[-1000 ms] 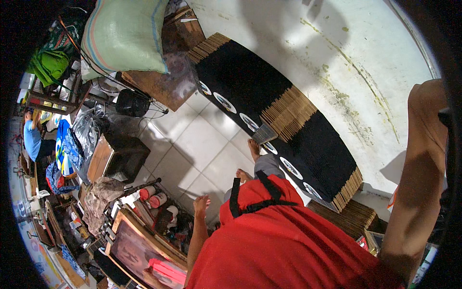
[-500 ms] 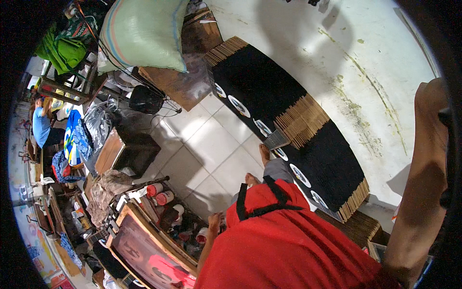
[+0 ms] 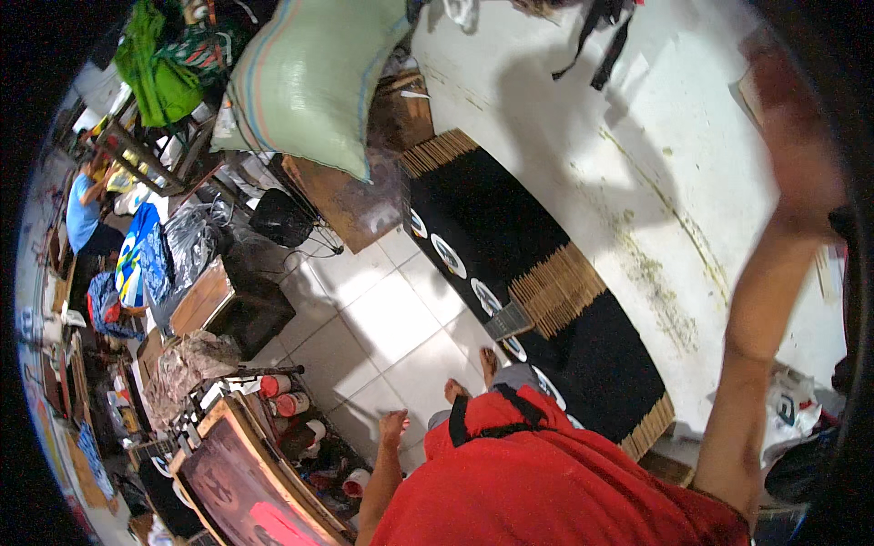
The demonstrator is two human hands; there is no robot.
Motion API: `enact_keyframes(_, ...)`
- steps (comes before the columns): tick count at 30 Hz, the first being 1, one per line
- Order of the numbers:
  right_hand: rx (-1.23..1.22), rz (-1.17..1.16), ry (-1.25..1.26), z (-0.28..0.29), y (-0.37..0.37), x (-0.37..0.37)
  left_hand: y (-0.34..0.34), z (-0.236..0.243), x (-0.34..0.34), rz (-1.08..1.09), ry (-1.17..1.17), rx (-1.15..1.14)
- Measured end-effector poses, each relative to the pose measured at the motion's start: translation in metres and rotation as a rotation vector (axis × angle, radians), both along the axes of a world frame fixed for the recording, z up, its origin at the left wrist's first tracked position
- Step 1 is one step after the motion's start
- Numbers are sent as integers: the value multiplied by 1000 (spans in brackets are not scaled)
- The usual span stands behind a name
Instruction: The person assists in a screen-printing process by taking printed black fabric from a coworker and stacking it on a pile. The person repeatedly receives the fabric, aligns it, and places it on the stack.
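Note:
My left hand [image 3: 393,426] hangs low at my side above the tiled floor. Its fingers look loosely apart, with nothing visible in them. Nearest to it are a wood-framed mesh screen [image 3: 223,469], smeared with pink, and several red-and-white tubs [image 3: 292,404]. My right hand [image 3: 792,146] is raised high at the right edge, close to the camera. Motion smears it, and its fingers cannot be made out. Along the wall runs a long row of black fabric [image 3: 496,205] over thin brown boards [image 3: 555,291], with round white prints on the side toward me.
A bulging pale green sack [image 3: 300,82] rests on a brown wooden box [image 3: 350,214]. A dark cabinet [image 3: 250,314] stands to the left, beside black plastic bags [image 3: 196,241]. Far left, a person in a blue shirt [image 3: 82,214] sits. White tiles [image 3: 391,318] lie between.
My view has shifted, so more wall and hanging black straps show at the top. My raised right hand has moved and is blurred. My left hand still hangs low.

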State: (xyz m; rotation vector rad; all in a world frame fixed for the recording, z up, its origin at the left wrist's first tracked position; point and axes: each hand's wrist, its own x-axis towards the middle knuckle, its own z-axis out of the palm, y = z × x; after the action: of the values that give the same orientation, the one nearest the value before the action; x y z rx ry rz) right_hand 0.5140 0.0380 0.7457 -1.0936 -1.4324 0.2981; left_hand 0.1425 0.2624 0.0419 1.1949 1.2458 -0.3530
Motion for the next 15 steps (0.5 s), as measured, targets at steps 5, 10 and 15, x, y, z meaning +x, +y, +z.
enact_keyframes(5,-724,-557,208,-267,-11,47,-10,23,13,96,-129,36)
enact_keyframes(10,-1121,-460,-166,-572,-127,-38,-49,31,-33,304,-36,-75)
enact_keyframes(15,-1843,-546,330,-717,-302,-107,-107,20,-93,-419,183,223)
